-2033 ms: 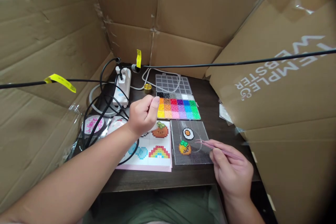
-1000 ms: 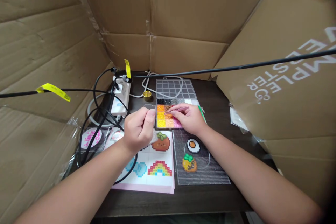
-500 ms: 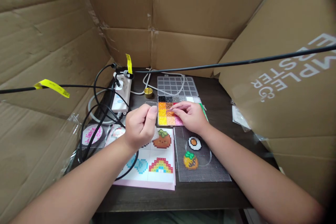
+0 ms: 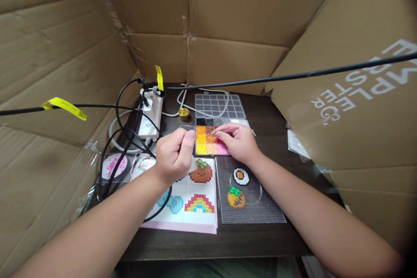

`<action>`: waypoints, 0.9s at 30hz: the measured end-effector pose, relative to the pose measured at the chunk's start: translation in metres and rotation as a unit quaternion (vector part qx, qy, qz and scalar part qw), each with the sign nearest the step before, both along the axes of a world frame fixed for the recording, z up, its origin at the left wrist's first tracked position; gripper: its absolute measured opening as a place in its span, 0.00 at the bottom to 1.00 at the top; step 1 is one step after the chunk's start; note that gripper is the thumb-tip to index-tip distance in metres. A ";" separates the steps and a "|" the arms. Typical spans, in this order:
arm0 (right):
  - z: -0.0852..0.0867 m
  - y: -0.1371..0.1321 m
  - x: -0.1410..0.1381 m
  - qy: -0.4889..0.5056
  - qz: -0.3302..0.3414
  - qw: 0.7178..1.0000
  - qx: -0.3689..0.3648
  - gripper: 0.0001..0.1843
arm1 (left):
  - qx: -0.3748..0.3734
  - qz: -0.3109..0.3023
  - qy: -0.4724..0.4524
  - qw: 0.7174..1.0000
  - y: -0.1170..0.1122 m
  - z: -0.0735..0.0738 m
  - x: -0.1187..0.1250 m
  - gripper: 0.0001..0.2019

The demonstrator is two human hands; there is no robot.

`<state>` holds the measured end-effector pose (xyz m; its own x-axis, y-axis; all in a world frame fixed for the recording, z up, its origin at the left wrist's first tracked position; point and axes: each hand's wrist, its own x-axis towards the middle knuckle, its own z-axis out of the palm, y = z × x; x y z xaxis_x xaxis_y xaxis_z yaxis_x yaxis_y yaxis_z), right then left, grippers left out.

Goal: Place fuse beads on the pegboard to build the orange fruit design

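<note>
Right grip: the right hand has its thumb and fingers closed on a pair of pink tweezers, held low and nearly level, tips pointing left.
Tweezer tips: over the orange and brown compartments of the bead box; too small to tell whether they touch the beads or hold one.
Left grip: the left hand is curled, with thumb and forefinger pinched together on a small clear plastic piece that sticks up above the thumb tip.
Left hand's place: raised just left of the bead box, above the top edge of the pattern sheet.
Bead box: near the back of the dark table, beads sorted by colour, its clear gridded lid lying open behind it.
Pegboard: a clear square pegboard lies just in front of the box, under the right wrist, beside the pattern sheet.
On the pegboard: a bead fried egg and, nearer the person, an orange bead fruit with a green top.
Left of the box: a small gold cap, a white power strip and looped black cables.
Surround: cardboard walls enclose the table on three sides.
</note>
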<state>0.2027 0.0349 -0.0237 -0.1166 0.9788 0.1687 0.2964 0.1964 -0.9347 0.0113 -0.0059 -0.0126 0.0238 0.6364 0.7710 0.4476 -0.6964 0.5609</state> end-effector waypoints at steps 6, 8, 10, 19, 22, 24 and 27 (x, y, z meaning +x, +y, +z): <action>0.009 -0.003 0.003 0.031 -0.020 0.999 0.020 0.06 | 0.006 0.005 -0.002 1.000 0.000 -0.002 -0.001 0.16; 0.018 -0.007 0.007 0.068 -0.021 0.997 0.028 0.07 | 0.009 0.006 -0.002 1.000 0.001 -0.002 -0.001 0.16; 0.031 -0.014 0.012 0.110 -0.020 0.993 0.034 0.07 | 0.009 0.012 -0.002 1.000 0.001 -0.002 -0.002 0.16; 0.063 -0.097 0.048 0.183 -0.089 0.974 0.100 0.03 | 0.007 0.028 -0.015 0.999 0.002 -0.005 -0.003 0.19; 0.039 -0.132 0.058 0.111 -0.154 0.979 0.072 0.03 | 0.010 0.030 -0.018 0.999 0.002 -0.004 -0.002 0.19; 0.022 -0.150 0.061 0.057 -0.168 0.983 0.055 0.03 | 0.008 0.035 -0.020 0.999 0.002 -0.003 -0.001 0.20; 0.004 -0.165 0.058 0.010 -0.168 0.985 0.042 0.04 | 0.001 0.044 -0.021 0.999 0.002 -0.002 0.000 0.21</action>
